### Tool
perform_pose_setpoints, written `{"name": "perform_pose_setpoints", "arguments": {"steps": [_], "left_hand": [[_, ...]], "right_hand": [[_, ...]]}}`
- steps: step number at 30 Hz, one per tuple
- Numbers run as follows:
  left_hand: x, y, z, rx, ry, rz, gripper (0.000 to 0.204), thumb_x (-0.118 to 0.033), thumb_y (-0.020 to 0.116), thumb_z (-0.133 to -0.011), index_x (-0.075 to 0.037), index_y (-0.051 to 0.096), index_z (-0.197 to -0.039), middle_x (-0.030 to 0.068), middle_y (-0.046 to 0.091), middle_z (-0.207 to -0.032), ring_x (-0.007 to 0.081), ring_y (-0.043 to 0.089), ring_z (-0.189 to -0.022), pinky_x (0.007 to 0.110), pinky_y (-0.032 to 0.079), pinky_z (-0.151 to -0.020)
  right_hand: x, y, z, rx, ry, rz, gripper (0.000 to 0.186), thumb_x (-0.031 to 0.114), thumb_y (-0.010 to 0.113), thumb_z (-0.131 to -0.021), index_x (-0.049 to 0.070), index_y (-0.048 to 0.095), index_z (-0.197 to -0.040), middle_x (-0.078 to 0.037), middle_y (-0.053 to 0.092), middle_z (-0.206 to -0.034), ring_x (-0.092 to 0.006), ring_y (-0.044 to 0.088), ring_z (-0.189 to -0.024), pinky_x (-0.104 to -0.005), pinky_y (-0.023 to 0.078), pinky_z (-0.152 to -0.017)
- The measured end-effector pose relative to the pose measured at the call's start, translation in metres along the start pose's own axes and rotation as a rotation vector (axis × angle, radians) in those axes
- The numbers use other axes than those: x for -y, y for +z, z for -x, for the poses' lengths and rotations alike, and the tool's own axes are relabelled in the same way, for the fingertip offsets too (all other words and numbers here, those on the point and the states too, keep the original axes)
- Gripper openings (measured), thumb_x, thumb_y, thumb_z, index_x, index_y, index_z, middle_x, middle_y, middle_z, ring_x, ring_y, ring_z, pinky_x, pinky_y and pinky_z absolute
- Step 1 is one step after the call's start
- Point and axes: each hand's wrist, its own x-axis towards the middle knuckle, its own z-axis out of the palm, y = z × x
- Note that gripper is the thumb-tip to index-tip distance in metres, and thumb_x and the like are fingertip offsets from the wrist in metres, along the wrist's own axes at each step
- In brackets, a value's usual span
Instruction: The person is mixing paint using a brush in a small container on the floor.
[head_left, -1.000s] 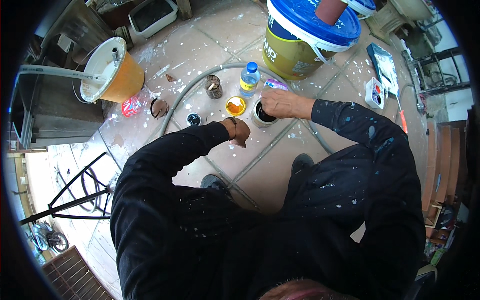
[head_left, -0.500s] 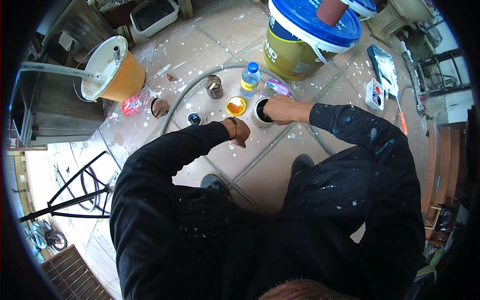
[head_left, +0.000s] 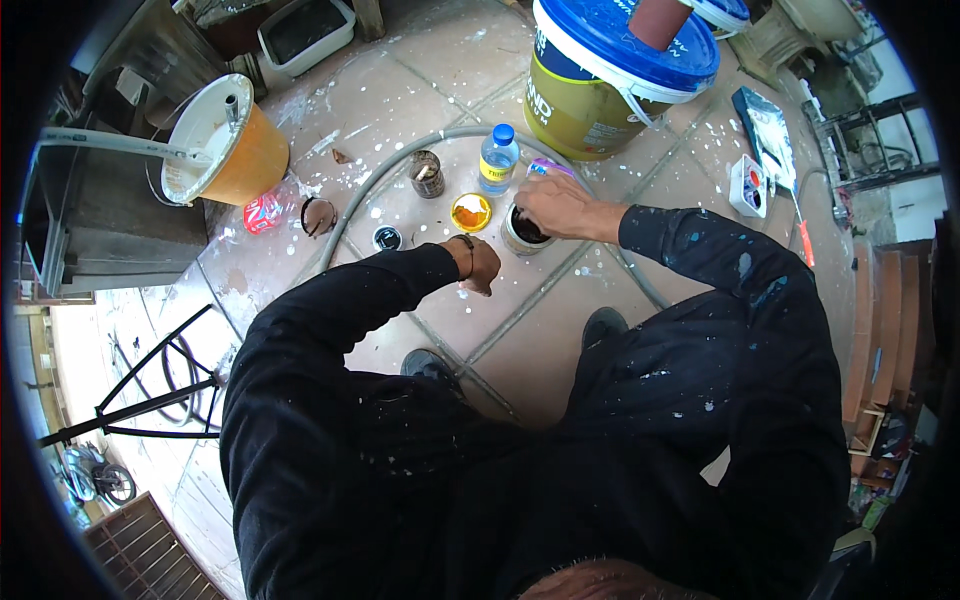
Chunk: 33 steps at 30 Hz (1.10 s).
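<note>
My right hand (head_left: 558, 205) is closed over the far rim of an open round can (head_left: 524, 246) with dark contents. Whatever its fingers grip is hidden. Just left of the can, my left hand (head_left: 482, 268) is held in a loose fist, and I cannot see anything in it. A yellow lid (head_left: 471, 212) with orange residue lies between the can and a small round pot (head_left: 387, 238) of dark liquid. Behind the lid stand a clear bottle (head_left: 498, 165) with a blue cap and a murky jar (head_left: 426, 175). A purple packet (head_left: 549, 167) is partly covered by my right hand.
A large lidded paint bucket (head_left: 585, 110) stands at the far right, and an orange bucket (head_left: 250, 150) at the far left. A grey hose (head_left: 372, 178) arcs around the small containers. On the right lie a white tray (head_left: 748, 187) and a silvery packet (head_left: 765, 135).
My right hand has shifted slightly up and left over the can, so more of its dark inside shows and the purple packet is more covered. My left hand has stayed put.
</note>
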Motion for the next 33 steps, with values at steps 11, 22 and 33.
{"name": "perform_pose_setpoints", "arguments": {"steps": [11, 22, 33], "left_hand": [[0.001, 0.0, -0.004, 0.012, -0.008, -0.002, 0.051, -0.052, 0.066, -0.093, -0.004, 0.079, -0.098, 0.0182, 0.076, -0.095, 0.0368, 0.073, -0.095, 0.046, 0.056, -0.088], [0.003, 0.005, -0.004, 0.005, 0.005, 0.027, 0.05, -0.052, 0.067, -0.092, -0.004, 0.08, -0.098, 0.0183, 0.076, -0.093, 0.0371, 0.072, -0.095, 0.046, 0.056, -0.088], [0.002, 0.005, -0.003, 0.015, -0.011, 0.035, 0.05, -0.052, 0.066, -0.093, -0.004, 0.08, -0.098, 0.0178, 0.076, -0.094, 0.037, 0.073, -0.095, 0.046, 0.056, -0.088]], "right_hand": [[-0.011, 0.0, 0.003, -0.001, -0.198, 0.209, 0.016, 0.008, 0.062, -0.083, 0.003, 0.073, -0.093, -0.015, 0.073, -0.094, -0.0328, 0.07, -0.097, -0.0472, 0.048, -0.088], [-0.004, -0.007, -0.004, 0.151, -0.225, 0.202, 0.012, 0.011, 0.064, -0.083, 0.002, 0.073, -0.084, -0.02, 0.073, -0.088, -0.0332, 0.071, -0.087, -0.0487, 0.047, -0.09], [0.003, -0.009, -0.005, 0.5, -0.241, 0.385, 0.015, 0.012, 0.061, -0.086, 0.002, 0.071, -0.091, -0.018, 0.072, -0.096, -0.031, 0.071, -0.097, -0.047, 0.049, -0.085]]}}
